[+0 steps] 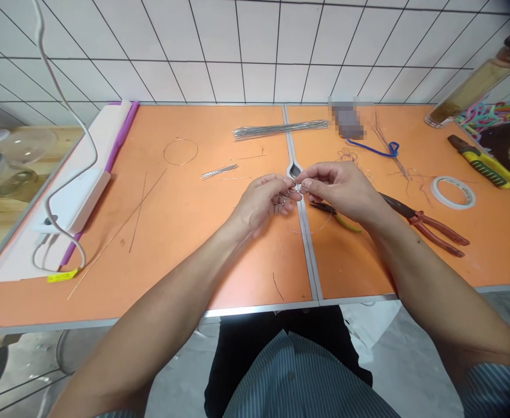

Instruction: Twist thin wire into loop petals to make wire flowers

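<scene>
Over the seam of the orange table, my left hand (263, 200) is closed around a small piece of bent wire (283, 199) with several loops. My right hand (335, 183) pinches the same wire between thumb and forefinger, its fingertips close to those of the left. A thin wire end curves down below the right hand. Partly hidden under that hand lie pliers (324, 207) with dark jaws and a yellow handle. A second pair of pliers (415, 217), with red handles, rests by my right forearm.
A bundle of straight wires (276, 130) lies at the back, with a shorter bundle (220, 171) nearer. A wire ring (180, 152) and long wires (119, 229) are left. Right are a tape roll (454, 193), a yellow-black cutter (481, 162) and a glass bottle (472, 87). A white power strip (74, 200) stands left.
</scene>
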`<state>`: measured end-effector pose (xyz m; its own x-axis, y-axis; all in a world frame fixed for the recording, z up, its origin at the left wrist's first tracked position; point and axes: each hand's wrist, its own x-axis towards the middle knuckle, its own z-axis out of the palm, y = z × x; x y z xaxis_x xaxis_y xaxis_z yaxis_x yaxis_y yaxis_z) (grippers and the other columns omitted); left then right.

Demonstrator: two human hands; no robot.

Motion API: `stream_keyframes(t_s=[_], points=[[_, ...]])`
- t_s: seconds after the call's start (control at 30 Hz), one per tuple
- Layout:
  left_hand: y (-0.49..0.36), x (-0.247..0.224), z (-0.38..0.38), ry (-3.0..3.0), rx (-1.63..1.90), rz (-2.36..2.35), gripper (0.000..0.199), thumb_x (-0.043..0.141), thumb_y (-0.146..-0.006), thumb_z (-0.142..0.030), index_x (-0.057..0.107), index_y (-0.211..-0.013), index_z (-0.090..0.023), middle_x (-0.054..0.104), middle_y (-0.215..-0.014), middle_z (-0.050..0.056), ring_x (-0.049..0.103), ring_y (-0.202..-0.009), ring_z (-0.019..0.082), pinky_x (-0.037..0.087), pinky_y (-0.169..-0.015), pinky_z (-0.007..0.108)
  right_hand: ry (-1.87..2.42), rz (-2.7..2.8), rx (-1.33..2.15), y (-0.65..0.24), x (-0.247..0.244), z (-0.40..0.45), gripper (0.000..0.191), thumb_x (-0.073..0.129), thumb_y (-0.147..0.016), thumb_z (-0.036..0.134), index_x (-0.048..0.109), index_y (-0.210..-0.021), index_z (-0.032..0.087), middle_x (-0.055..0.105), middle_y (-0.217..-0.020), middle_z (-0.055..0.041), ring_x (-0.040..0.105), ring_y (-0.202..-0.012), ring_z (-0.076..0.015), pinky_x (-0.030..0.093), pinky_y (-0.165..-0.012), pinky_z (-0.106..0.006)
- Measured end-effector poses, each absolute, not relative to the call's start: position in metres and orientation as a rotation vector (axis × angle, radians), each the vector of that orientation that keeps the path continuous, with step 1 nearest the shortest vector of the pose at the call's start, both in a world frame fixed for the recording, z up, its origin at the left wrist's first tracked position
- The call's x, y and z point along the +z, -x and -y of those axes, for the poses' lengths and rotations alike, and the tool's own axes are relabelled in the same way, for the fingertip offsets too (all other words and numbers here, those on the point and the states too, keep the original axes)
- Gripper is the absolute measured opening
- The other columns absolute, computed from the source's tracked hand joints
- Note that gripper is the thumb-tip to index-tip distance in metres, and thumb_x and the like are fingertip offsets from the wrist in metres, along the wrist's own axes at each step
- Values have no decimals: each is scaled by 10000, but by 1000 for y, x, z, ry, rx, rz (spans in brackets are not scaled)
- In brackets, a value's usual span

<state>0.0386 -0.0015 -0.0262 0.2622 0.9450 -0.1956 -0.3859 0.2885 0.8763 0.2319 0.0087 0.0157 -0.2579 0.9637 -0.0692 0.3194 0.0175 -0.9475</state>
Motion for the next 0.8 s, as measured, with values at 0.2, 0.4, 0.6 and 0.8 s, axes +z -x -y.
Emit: stream_keyframes(t_s=[0.2,0.4,0.6,0.8], points=[[-39,-26,3,-817,1022,-866,86,771,-859,-199,733,-795,-155,778,-794,90,619,-554,105,482,-537,228,1315,1645,1259,-230,14,-8,106,815,-853,187,851,-946,222,783,-800,-26,656,-692,-157,526,-649,-297],[-39,-27,4,-899,1013,-916,66,788,-827,-169,729,-798,-163,793,-823,84,601,-542,84,462,-524,202,1285,1664,1269,-230,15,-7,59,800,-886,202,839,-924,225,779,-787,-19,681,-720,-156,552,-706,-297],[-39,-27,3,-927,983,-911,43,762,-830,-173,732,-802,-159,791,-827,95,585,-545,88,461,-522,204,1282,1687,1296,-230,10,-7,123,877,-852,237,839,-968,229,828,-873,-42,773,-832,-209,575,-746,-319],[-38,-21,4,-808,889,-870,165,713,-868,-292,728,-890,-130,791,-887,127,696,-652,146,580,-622,259,1288,1713,1207,-233,2,-12,149,896,-843,273,832,-966,220,797,-823,-46,754,-774,-221,565,-687,-338]])
